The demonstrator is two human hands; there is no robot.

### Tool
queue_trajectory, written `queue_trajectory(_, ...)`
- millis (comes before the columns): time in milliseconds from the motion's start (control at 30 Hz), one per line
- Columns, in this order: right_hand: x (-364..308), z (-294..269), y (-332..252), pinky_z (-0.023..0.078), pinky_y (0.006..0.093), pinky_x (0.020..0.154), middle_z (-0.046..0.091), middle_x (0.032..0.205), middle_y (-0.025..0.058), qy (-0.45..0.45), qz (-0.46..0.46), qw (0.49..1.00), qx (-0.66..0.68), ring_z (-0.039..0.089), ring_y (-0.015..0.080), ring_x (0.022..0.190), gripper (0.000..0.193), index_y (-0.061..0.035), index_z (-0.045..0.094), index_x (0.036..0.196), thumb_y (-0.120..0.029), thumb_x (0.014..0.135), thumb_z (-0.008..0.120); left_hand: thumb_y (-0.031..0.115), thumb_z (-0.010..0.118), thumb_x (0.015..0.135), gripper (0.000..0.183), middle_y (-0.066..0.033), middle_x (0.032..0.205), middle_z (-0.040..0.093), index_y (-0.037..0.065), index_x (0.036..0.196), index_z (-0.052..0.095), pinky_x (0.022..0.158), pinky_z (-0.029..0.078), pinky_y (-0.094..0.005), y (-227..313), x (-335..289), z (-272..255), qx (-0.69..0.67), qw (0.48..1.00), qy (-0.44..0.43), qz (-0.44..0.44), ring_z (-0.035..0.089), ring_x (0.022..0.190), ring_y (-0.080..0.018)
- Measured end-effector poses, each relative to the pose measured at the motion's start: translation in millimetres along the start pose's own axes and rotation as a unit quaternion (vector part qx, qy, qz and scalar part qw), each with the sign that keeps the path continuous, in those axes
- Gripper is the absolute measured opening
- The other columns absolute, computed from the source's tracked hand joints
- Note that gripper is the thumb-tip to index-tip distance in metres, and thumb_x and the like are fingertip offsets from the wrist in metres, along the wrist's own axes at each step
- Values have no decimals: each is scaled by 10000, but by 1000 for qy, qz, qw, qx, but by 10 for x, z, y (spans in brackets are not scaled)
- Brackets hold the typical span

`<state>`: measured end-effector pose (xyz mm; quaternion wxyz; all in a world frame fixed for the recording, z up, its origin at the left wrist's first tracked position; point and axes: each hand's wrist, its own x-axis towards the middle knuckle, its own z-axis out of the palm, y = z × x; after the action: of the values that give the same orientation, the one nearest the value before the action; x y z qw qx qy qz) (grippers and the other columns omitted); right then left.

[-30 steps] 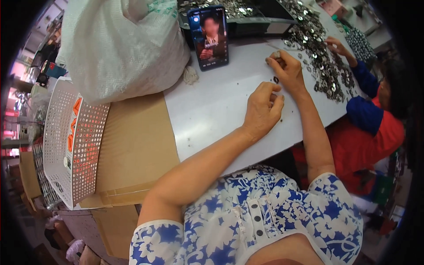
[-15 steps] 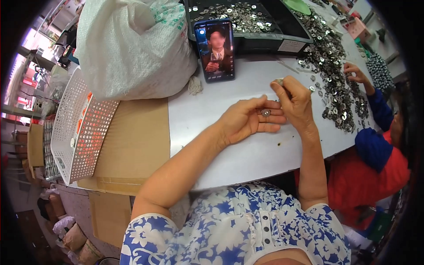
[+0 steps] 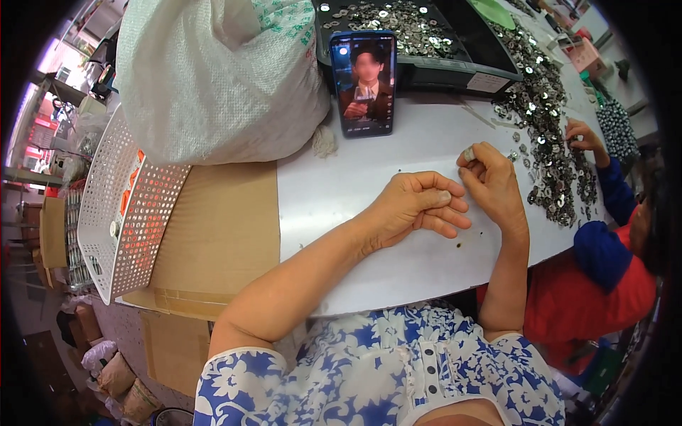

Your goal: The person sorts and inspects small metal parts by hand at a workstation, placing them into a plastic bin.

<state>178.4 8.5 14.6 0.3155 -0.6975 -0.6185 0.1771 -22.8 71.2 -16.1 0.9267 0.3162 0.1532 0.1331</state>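
Over the white table top, my left hand is closed, its thumb laid across the curled fingers. They cover the spot where a small round metal piece lay half a second ago; that piece is now hidden. Just right of it, my right hand is bent with thumb and fingertips pinched together. A pale wrap sits on one of its fingers. Whatever those fingertips hold, if anything, is too small to make out. Beyond my right hand spreads a heap of small round metal pieces.
A propped phone stands before a black tray of metal pieces. Left are a white woven sack, a perforated basket and cardboard. At the right, another person's hand reaches into the heap.
My left thumb has come down over the fingers, covering the metal piece. My right hand sits slightly lower and further right in the picture. The whole view has shifted a little.
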Motion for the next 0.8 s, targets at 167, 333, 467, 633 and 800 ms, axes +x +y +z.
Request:
queue_trajectory(167, 22, 16, -83, 513, 275, 695, 690, 895, 57, 120, -38, 983, 136, 640, 115, 783, 53, 16, 648, 937, 21, 887, 666, 170, 526, 1066, 306, -208, 1126, 664, -74, 1248, 558, 824, 653, -387, -18, -16, -11, 20, 1000, 13, 7, 736, 1012, -323)
queue_trajectory(333, -82, -121, -121, 508, 255, 707, 714, 908, 43, 50, -90, 980, 168, 644, 105, 790, 114, -15, 692, 1022, -25, 911, 715, 394, 472, 1089, 524, -232, 1244, 638, -61, 1340, 536, 914, 597, -447, -41, 52, 42, -130, 991, 24, 3, 686, 1118, -391)
queue_trajectory(467, -32, -229, 103, 514, 283, 680, 728, 947, 64, 176, -45, 981, 73, 680, 133, 831, 148, -13, 690, 1021, -79, 902, 749, 330, 493, 1089, 436, -206, 1229, 654, -57, 1261, 595, 898, 602, -417, -104, 24, -30, -52, 998, 29, 25, 696, 1107, -348)
queue_trajectory(633, -69, -531, 573, 533, 359, 709, 694, 1046, 127, 203, -39, 956, -209, 684, 244, 860, 229, 10, 682, 1054, -152, 900, 731, 259, 543, 1070, 321, -129, 1009, 692, -31, 1150, 655, 702, 575, -314, -101, -7, 52, 21, 999, 39, 16, 702, 825, -204)
queue_trajectory(800, 0, -471, 422, 518, 423, 848, 671, 1107, 166, 80, 64, 979, -178, 652, 341, 991, 324, 11, 662, 1129, -186, 882, 734, 229, 604, 1039, 245, -8, 741, 638, 3, 1032, 698, 495, 417, -218, -61, -104, 225, 138, 989, 48, -26, 546, 552, -58)
